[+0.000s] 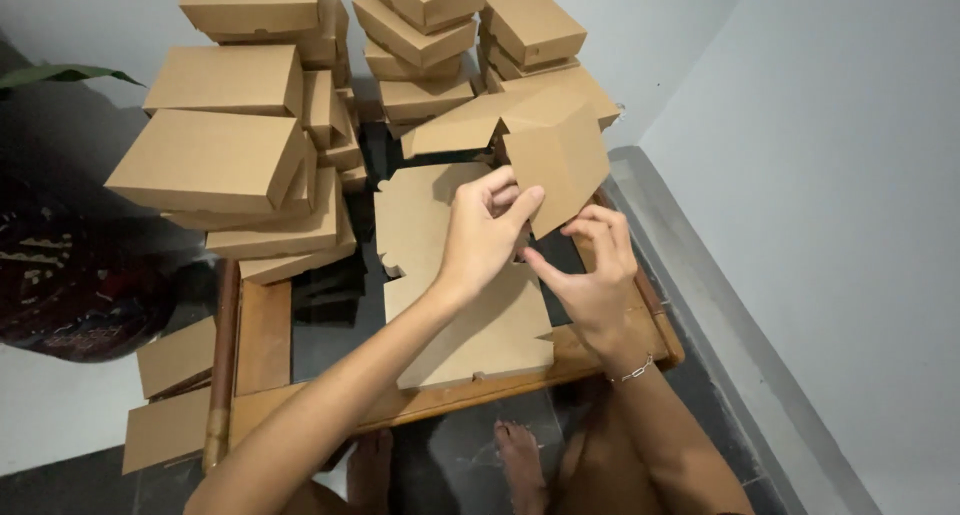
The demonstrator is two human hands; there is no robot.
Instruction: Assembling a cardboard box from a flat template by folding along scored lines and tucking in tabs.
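My left hand (482,237) and my right hand (590,270) both grip a partly folded brown cardboard box (556,153), held up over the table. The left fingers pinch its lower left edge; the right thumb and fingers press its lower corner. Under the hands lies a stack of flat brown cardboard blanks (440,275) on a low wooden table (262,337). A thin bracelet sits on my right wrist.
Tall stacks of folded brown boxes (240,125) fill the table's far left and back (425,45). Flat cardboard pieces (172,395) lean at the table's left. A white wall (840,175) is close on the right. My bare feet (520,460) rest on the dark floor.
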